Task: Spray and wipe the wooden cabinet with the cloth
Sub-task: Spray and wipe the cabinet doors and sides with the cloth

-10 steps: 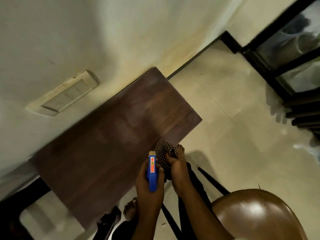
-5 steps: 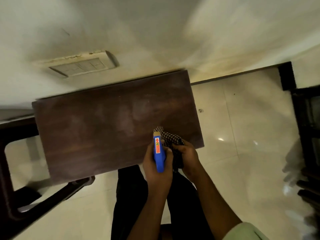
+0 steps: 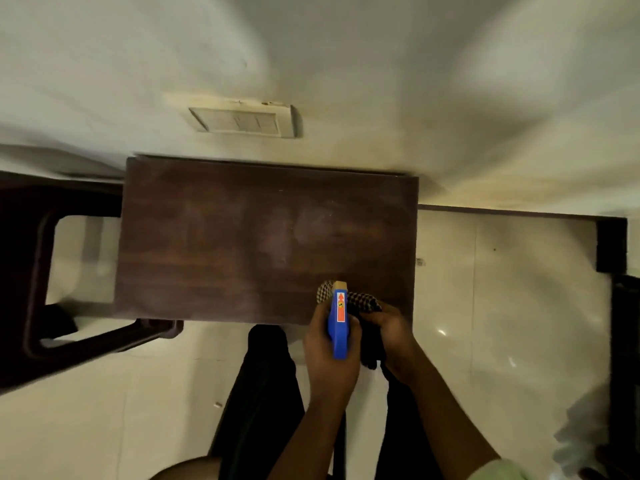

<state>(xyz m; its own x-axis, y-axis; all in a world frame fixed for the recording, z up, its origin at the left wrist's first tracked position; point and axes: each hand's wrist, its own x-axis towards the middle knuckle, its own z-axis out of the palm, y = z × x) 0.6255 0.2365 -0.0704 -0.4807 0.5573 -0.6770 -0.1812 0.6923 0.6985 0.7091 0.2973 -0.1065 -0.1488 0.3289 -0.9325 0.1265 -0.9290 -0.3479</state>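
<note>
- Wooden cabinet [image 3: 242, 244]: dark brown top, back edge against the wall, pale smears across the middle.
- Spray bottle [image 3: 338, 323]: blue with an orange label, nozzle over the top's front right corner. The left hand [image 3: 329, 365] grips it, fingers curled round the body.
- Cloth [image 3: 363, 301]: checked, bunched at the same front edge. The right hand [image 3: 394, 337] holds it, fingers closed on the folds.
- Switch plate [image 3: 242, 121]: on the wall above the back edge.
- Dark furniture frame [image 3: 31, 271]: beside the left edge.

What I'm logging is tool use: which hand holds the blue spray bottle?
The left hand grips the blue spray bottle; the right hand holds only the checked cloth.
</note>
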